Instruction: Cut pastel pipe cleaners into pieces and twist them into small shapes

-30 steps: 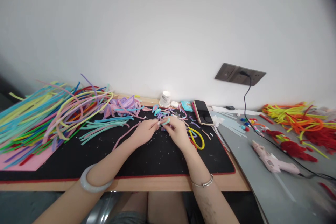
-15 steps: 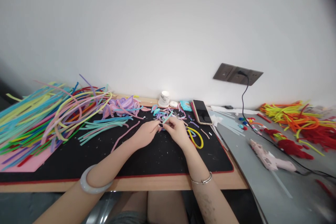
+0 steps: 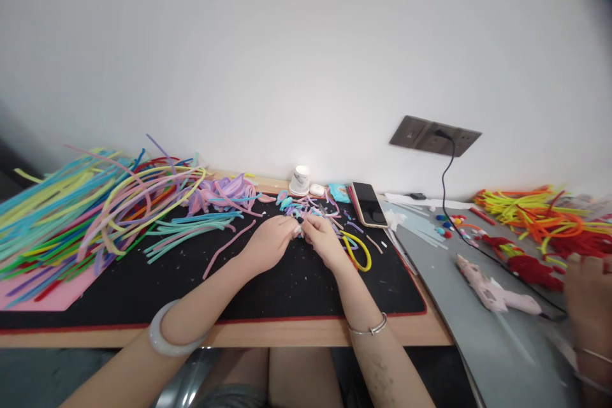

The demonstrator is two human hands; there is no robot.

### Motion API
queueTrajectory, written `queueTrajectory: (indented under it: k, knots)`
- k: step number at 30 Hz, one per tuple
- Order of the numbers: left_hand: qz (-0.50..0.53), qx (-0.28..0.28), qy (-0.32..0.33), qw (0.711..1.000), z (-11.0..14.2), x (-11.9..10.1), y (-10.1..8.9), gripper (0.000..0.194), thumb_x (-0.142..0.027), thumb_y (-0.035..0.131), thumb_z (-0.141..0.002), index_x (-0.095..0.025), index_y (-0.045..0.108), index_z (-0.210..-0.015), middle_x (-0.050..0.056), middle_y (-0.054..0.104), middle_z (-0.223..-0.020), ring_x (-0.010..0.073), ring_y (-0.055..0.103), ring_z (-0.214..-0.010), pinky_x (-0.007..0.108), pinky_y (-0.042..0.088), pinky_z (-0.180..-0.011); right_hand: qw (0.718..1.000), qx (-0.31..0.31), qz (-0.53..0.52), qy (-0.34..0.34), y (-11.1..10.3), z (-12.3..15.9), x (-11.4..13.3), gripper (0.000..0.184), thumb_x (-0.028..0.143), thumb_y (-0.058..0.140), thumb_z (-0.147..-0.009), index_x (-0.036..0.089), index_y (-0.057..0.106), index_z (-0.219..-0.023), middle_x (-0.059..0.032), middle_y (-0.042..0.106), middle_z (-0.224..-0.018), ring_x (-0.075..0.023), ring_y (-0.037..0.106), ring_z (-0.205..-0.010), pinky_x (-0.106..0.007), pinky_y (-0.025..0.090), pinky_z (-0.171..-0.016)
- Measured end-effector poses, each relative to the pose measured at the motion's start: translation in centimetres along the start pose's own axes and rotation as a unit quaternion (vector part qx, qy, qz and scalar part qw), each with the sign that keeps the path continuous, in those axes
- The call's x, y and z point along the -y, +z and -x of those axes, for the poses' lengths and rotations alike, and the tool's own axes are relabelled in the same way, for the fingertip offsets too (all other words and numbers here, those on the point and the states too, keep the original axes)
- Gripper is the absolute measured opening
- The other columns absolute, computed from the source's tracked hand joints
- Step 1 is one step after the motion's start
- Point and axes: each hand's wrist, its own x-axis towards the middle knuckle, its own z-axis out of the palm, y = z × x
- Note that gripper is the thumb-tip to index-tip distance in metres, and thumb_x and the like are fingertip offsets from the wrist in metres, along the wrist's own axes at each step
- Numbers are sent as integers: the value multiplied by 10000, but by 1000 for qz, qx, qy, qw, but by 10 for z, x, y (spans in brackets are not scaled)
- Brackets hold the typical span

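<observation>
My left hand [image 3: 271, 241] and my right hand [image 3: 324, 239] meet above the black mat [image 3: 287, 293], their fingertips pinched together. Between them is a short mint pipe cleaner, now almost wholly hidden by the fingers. A small dark spot and a whitish bit show at the fingertips, too small to name. Just behind the hands lie cut pastel pipe cleaner pieces [image 3: 289, 204]. Left of my left hand is a single pink pipe cleaner [image 3: 228, 248], with a bunch of mint and pink ones [image 3: 191, 229] farther left. Beside my right hand sits a yellow pipe cleaner loop [image 3: 366, 258].
A large heap of colourful pipe cleaners [image 3: 95, 210] covers the left side. At the back stand a white cup [image 3: 301, 178] and a phone [image 3: 369, 205]. On the grey table at right lie a pink glue gun [image 3: 497, 293], its cord [image 3: 447, 188], and another person's hand [image 3: 588, 299].
The mint pipe cleaner that stuck up between my fingers has dropped out of sight behind them, and my hands have closed in together. Another person's hand has entered at the right edge.
</observation>
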Motion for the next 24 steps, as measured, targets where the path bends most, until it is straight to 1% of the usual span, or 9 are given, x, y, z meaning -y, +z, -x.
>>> queueTrajectory:
  k: [4,7,9,12,15,18,20,22,24]
  knots:
    - [-36,8,13,999,0,-2,0,215,-131,298,-855,-161,472,-733,44,503,-747,171,441,-728,298,359,-690,999,-12,-18,29,1,0,-3,289,292,429,-777,176,368,-519,49,337,-477,-67,270,-428,-209,202,-422]
    - [-5,3,-1,1000,0,-1,1,236,-153,274,-876,-162,468,-742,39,508,-753,165,448,-740,292,361,-698,999,-29,-20,35,0,2,-1,309,332,448,-778,177,367,-523,52,324,-467,-65,267,-422,-207,193,-409]
    - [24,-2,-20,1000,-1,-1,0,257,-183,255,-893,-164,464,-744,32,509,-751,158,452,-740,285,363,-695,998,-32,-31,38,-1,2,1,324,376,449,-782,178,371,-538,49,343,-470,-66,282,-420,-207,203,-406]
    - [28,0,-28,999,-1,0,-1,267,-214,254,-901,-163,467,-748,32,510,-755,159,454,-742,288,364,-695,997,-13,-46,59,-2,2,1,351,439,449,-780,173,407,-554,43,380,-471,-66,298,-409,-209,209,-399]
    - [-10,14,-3,1000,0,1,-1,238,-198,276,-891,-156,478,-771,45,511,-780,167,452,-750,298,360,-697,993,11,-73,88,-1,3,1,345,456,474,-760,167,437,-575,50,374,-471,-61,292,-405,-203,201,-394]
    - [-48,23,15,998,0,0,-2,227,-183,283,-885,-152,482,-782,55,509,-795,170,445,-745,302,353,-684,982,35,-137,122,1,4,3,294,415,486,-750,167,441,-599,57,370,-490,-54,277,-404,-191,184,-388]
    - [-71,23,21,997,0,-1,-4,227,-182,285,-884,-151,483,-777,55,507,-789,171,436,-733,302,343,-667,975,36,-172,132,1,5,4,247,350,500,-732,169,421,-582,61,363,-484,-51,271,-399,-188,174,-384]
    - [-87,17,25,996,0,-2,-5,228,-181,289,-884,-152,486,-774,52,506,-776,174,428,-726,304,331,-657,976,10,-179,122,2,5,5,225,283,506,-703,172,392,-544,66,359,-454,-49,271,-388,-189,178,-381]
    - [-100,5,25,995,0,-3,-6,227,-180,295,-882,-152,494,-777,53,505,-770,177,426,-730,307,322,-660,981,-25,-161,102,3,4,6,227,252,502,-687,173,374,-516,67,369,-423,-50,278,-375,-192,192,-380]
